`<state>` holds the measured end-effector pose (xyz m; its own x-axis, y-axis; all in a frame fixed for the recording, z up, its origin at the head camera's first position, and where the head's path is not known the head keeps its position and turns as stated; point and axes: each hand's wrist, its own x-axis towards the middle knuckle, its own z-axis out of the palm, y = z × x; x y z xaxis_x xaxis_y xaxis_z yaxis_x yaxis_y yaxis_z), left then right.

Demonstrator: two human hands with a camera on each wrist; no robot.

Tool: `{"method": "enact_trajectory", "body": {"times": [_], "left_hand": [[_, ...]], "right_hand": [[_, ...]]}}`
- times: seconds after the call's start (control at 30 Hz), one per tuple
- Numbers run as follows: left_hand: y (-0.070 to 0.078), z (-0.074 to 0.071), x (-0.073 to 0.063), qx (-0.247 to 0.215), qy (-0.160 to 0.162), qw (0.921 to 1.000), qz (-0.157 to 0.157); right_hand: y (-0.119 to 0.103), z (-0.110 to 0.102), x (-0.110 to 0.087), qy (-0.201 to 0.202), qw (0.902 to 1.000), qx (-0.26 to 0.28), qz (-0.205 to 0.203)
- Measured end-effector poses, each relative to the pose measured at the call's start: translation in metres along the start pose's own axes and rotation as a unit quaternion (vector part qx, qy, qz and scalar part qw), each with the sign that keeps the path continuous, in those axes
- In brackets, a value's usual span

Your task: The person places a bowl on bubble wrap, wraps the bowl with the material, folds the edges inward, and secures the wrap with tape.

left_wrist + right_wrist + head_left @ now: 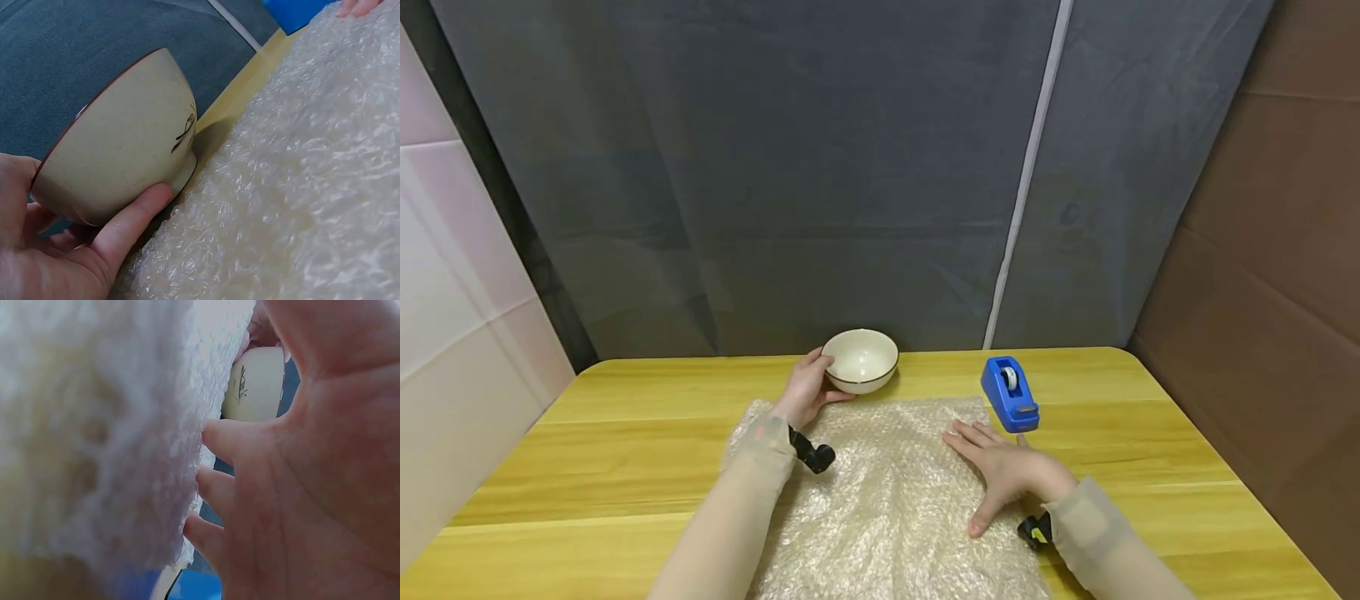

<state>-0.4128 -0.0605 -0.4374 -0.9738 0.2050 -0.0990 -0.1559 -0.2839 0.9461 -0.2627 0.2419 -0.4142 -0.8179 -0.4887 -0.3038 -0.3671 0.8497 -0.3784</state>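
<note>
- Head view: the bowl is just beyond the far edge of the bubble wrap, near the back of the bench. The left grip has it by one side only, thumb at the rim, fingers beneath; an uneven hold like that could let it tip or slip toward the bench's back edge.
- Same view: the right grip is spread wide on the right part of the bubble wrap, holding nothing. The tape holder sits just beside the wrap's far right corner, so a sideways sweep might knock it.
- Left wrist view: one finger reaches along the bowl's lower side near its foot. I can't tell whether the foot touches the bench; if it were lifted, a smooth glaze could slide.
- Right wrist view: the fingers touch the bubble wrap. Too light a press could let it shift or crease; dragging could pull it crooked.
</note>
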Motion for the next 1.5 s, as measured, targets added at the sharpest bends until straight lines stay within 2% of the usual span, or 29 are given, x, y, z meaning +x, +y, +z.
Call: {"method": "enact_trajectory", "body": {"times": [0.27, 0.53, 0.73, 0.97, 1.17, 1.5], "left_hand": [[0.007, -0.002, -0.004, 0.010, -0.006, 0.9999, 0.009], [0.011, -0.001, -0.010, 0.025, -0.018, 0.9986, 0.043], [0.016, 0.002, -0.007, 0.034, 0.000, 0.9990, 0.030], [0.023, 0.001, -0.011, 0.047, -0.017, 0.9984, 0.027], [0.028, 0.001, -0.014, 0.040, -0.026, 0.9985, 0.027], [0.033, 0.011, -0.021, 0.038, -0.037, 0.9978, 0.040]], "right_hand": [[-0.003, -0.002, 0.006, -0.001, 1.0000, -0.007, 0.001], [0.000, -0.001, 0.009, -0.003, 1.0000, -0.004, -0.004], [0.001, 0.000, 0.011, 0.002, 0.9999, -0.010, -0.005], [0.004, 0.000, 0.016, 0.005, 0.9999, -0.008, -0.007], [0.007, 0.000, 0.023, 0.007, 0.9999, -0.006, -0.009], [0.012, -0.005, 0.029, 0.011, 0.9999, -0.004, -0.009]]}}
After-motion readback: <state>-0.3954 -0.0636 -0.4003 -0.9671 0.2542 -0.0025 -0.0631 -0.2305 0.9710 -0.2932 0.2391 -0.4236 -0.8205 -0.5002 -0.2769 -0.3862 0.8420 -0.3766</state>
